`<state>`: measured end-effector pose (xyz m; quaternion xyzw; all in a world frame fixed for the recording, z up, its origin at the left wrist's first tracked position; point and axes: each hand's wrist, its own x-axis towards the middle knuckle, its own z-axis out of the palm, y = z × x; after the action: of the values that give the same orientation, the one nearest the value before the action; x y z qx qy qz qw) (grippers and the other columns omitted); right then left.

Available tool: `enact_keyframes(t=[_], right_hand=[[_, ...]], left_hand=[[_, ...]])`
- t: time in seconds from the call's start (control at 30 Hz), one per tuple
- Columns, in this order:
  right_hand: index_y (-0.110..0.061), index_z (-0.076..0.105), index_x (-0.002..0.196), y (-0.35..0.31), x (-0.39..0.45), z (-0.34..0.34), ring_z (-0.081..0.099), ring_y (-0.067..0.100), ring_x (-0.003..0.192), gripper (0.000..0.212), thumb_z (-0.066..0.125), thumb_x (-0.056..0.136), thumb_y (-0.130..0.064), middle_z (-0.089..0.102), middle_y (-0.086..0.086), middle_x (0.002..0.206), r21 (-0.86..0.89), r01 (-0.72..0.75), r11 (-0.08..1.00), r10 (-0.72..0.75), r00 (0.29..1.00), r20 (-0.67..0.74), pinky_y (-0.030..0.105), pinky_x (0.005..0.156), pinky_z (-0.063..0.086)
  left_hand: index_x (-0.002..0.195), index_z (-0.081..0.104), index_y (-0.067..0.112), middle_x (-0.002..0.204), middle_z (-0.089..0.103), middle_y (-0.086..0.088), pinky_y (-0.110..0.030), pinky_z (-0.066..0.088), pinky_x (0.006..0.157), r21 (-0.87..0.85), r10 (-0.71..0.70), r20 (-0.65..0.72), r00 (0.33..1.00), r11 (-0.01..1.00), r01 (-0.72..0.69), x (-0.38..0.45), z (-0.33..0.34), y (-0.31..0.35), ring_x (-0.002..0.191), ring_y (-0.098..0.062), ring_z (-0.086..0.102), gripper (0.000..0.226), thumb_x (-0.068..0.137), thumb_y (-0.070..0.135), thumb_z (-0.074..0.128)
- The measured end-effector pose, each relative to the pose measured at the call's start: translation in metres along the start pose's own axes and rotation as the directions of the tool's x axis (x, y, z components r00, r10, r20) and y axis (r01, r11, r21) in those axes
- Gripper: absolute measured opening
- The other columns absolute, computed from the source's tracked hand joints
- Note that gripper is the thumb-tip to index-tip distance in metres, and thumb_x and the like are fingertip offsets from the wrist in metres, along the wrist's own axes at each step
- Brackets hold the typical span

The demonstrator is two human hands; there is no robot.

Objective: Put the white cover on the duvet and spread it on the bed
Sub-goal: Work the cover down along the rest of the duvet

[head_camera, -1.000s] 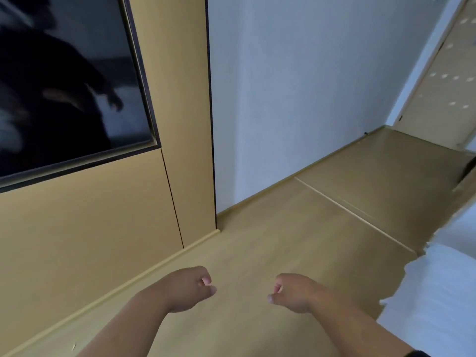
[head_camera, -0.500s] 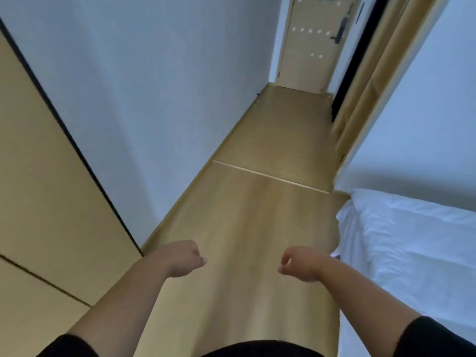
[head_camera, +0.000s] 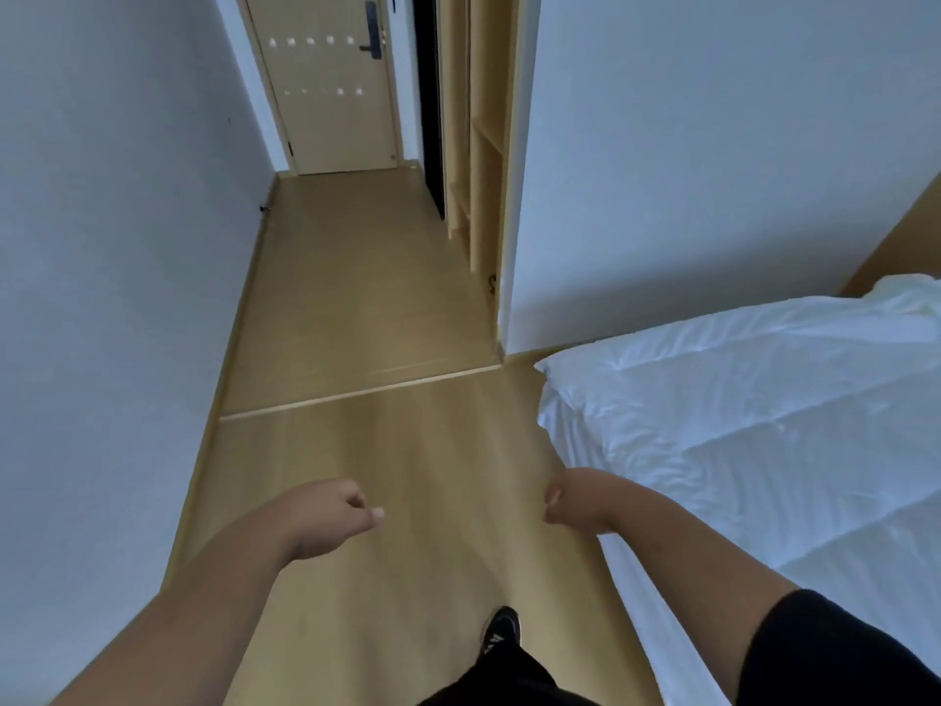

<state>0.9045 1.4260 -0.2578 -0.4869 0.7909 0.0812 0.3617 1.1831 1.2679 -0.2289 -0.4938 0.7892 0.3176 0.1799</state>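
A: What takes up most of the view?

B: The wooden floor (head_camera: 387,450), running from the person's feet up a narrow hallway between two white walls (head_camera: 102,247). A pale strip crosses it partway along.

A: And the bedding?

B: The white duvet (head_camera: 753,430) lies spread over the bed (head_camera: 657,619) on the right, quilted and creased, one corner hanging over the near edge toward the floor. I cannot tell whether the cover is already on it.

A: What is down the hall?

B: A light wooden door (head_camera: 336,89) with a dark handle stands closed at the far end. Just right of it are open wooden shelves (head_camera: 478,160).

A: The hands?

B: Both reach forward over the floor, well apart. The left hand (head_camera: 333,517) is curled into a loose fist with nothing in it. The right hand (head_camera: 573,501) is curled likewise and empty, just beside the duvet's edge but not touching it.

A: Anything smaller?

B: A dark shoe (head_camera: 501,629) on the floor below, between the forearms.
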Motion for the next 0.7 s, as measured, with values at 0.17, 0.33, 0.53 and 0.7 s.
enact_keyframes(t=[0.17, 0.33, 0.53, 0.7], right_hand=[[-0.004, 0.061, 0.131, 0.006, 0.093, -0.093, 0.056, 0.029, 0.124, 0.044, 0.048, 0.104, -0.036, 0.056, 0.011, 0.137, 0.04, 0.005, 0.999, -0.006, 1.0, 0.017, 0.035, 0.103, 0.044], [-0.014, 0.061, 0.131, 0.006, 0.159, -0.186, 0.059, 0.024, 0.119, 0.04, 0.056, 0.098, -0.036, 0.062, 0.006, 0.131, 0.082, -0.035, 0.996, 0.04, 0.998, -0.053, 0.035, 0.103, 0.047], [-0.023, 0.06, 0.131, 0.009, 0.243, -0.255, 0.058, 0.02, 0.12, 0.043, 0.059, 0.094, -0.046, 0.062, -0.001, 0.132, 0.13, -0.089, 0.988, 0.097, 0.994, -0.056, 0.033, 0.101, 0.045], [-0.015, 0.064, 0.126, 0.02, 0.31, -0.318, 0.06, 0.021, 0.112, 0.039, 0.057, 0.097, -0.041, 0.064, 0.006, 0.128, 0.226, -0.181, 0.957, 0.205, 0.975, -0.086, 0.031, 0.093, 0.047]], left_hand=[[0.104, 0.065, 0.029, 0.102, 0.067, 0.004, -0.028, 0.05, 0.086, -0.014, -0.002, -0.062, 0.998, 1.0, 0.001, 0.097, -0.081, 0.038, 0.096, -0.014, 0.064, 0.03, 0.093, 0.056, 0.057], [0.099, 0.065, 0.032, 0.098, 0.068, 0.008, -0.027, 0.049, 0.083, -0.075, 0.012, -0.037, 0.999, 0.997, -0.015, 0.179, -0.129, 0.061, 0.092, -0.012, 0.063, 0.026, 0.092, 0.057, 0.057], [0.102, 0.063, 0.032, 0.105, 0.066, 0.007, -0.026, 0.045, 0.079, -0.058, 0.07, 0.071, 0.995, 0.996, -0.066, 0.298, -0.184, 0.086, 0.097, -0.012, 0.061, 0.028, 0.092, 0.058, 0.057], [0.097, 0.063, 0.032, 0.096, 0.065, 0.008, -0.025, 0.044, 0.075, 0.007, 0.196, 0.105, 0.975, 0.98, -0.198, 0.428, -0.257, 0.127, 0.089, -0.012, 0.059, 0.026, 0.091, 0.057, 0.059]])
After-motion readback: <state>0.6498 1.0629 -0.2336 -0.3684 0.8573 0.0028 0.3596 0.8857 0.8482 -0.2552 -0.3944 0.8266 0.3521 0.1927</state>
